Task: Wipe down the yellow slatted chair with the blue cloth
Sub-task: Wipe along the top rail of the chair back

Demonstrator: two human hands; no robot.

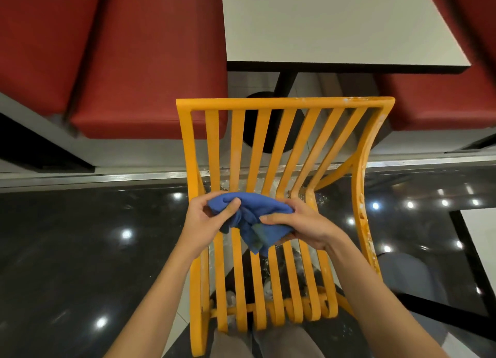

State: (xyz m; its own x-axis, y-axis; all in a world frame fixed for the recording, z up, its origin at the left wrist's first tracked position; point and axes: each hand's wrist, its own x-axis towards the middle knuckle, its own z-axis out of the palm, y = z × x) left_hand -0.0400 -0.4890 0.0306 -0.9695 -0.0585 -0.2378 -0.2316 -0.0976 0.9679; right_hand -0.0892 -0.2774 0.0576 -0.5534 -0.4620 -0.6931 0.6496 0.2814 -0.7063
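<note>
Yellow slatted chair stands directly below the person, its seat and back slats running away from them toward a white tabletop, with whitish scuffs along its top rail and right side frame. Bunched over the middle of the slats is the blue cloth, held up between both hands so that a loose corner hangs down over the slats; whether it touches them I cannot tell. The left hand grips the cloth's left end, thumb pressed across the fabric and fingers tucked beneath. The right hand holds the right end, thumb laid along the front of the cloth and fingers curled behind it. Both forearms reach in from the lower corners, bare to the elbow. Beyond the chair, red padded seats flank the tabletop on either side, and the tabletop's dark pedestal shows through the slats. Underfoot lies a glossy black floor dotted with reflected ceiling lights, edged by a metal strip.
</note>
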